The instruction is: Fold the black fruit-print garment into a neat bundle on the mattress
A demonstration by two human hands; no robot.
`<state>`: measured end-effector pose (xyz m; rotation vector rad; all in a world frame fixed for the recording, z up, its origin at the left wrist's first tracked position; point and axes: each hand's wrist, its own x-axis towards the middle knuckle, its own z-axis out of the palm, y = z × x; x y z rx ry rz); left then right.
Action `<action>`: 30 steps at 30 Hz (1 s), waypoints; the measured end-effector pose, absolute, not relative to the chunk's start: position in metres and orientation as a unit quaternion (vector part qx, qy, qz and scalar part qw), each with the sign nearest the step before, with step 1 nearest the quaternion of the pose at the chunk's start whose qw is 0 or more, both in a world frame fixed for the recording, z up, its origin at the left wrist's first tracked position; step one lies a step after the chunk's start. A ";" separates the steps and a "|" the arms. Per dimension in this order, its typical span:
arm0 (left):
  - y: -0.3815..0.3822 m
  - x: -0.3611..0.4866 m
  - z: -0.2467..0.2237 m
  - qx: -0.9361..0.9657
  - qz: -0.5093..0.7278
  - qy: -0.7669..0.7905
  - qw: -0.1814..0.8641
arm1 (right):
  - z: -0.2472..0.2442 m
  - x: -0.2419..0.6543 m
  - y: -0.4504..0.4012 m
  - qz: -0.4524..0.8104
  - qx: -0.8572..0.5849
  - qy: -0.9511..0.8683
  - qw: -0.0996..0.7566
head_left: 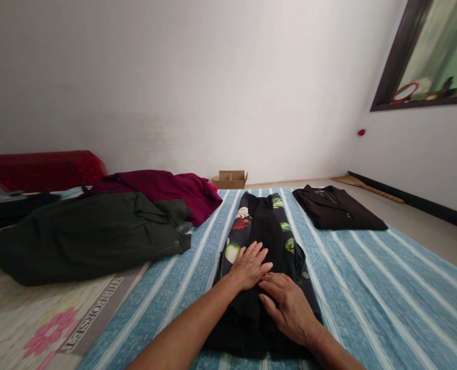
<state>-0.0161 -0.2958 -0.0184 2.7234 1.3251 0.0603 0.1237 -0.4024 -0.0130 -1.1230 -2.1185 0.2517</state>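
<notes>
Black garment [276,257], printed edges, lies long on striped sheet [367,288], near centre. Left hand [250,266] and right hand [288,307] press flat on it, open, gripping nothing. From here: brown garment [340,209] far right, green garment [93,234] left.

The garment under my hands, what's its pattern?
The garment is dark, with green, white and red motifs along its sides; head view.
</notes>
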 end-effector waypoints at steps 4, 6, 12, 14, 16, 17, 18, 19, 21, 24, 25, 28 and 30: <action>-0.295 -0.017 -0.019 0.898 0.021 0.435 0.057 | -0.013 0.124 -0.402 0.103 -0.435 -0.821 0.355; -0.295 -0.017 -0.019 0.898 0.021 0.436 0.056 | -0.014 0.124 -0.402 0.104 -0.437 -0.820 0.355; -0.296 -0.016 -0.019 0.899 0.020 0.435 0.053 | -0.015 0.123 -0.402 0.104 -0.438 -0.819 0.355; -0.295 -0.016 -0.020 0.899 0.022 0.434 0.051 | -0.016 0.123 -0.402 0.106 -0.437 -0.820 0.354; -0.295 -0.016 -0.020 0.899 0.023 0.434 0.052 | -0.015 0.124 -0.403 0.108 -0.435 -0.821 0.354; -0.295 -0.016 -0.020 0.898 0.022 0.435 0.054 | -0.015 0.124 -0.403 0.109 -0.434 -0.821 0.355; -0.295 -0.016 -0.020 0.898 0.021 0.436 0.056 | -0.015 0.123 -0.403 0.109 -0.433 -0.821 0.355; -0.295 -0.016 -0.019 0.898 0.020 0.436 0.058 | -0.014 0.123 -0.403 0.110 -0.433 -0.821 0.356; -0.295 -0.016 -0.019 0.898 0.020 0.437 0.058 | -0.014 0.123 -0.402 0.111 -0.433 -0.820 0.356; -0.295 -0.016 -0.019 0.897 0.019 0.437 0.056 | -0.014 0.123 -0.401 0.112 -0.435 -0.820 0.355; -0.295 -0.016 -0.019 0.897 0.019 0.437 0.055 | -0.015 0.123 -0.401 0.113 -0.435 -0.820 0.354; -0.294 -0.016 -0.022 0.898 0.021 0.437 0.050 | -0.015 0.124 -0.401 0.115 -0.434 -0.821 0.353; -0.294 -0.016 -0.022 0.899 0.023 0.435 0.048 | -0.016 0.124 -0.401 0.116 -0.434 -0.822 0.351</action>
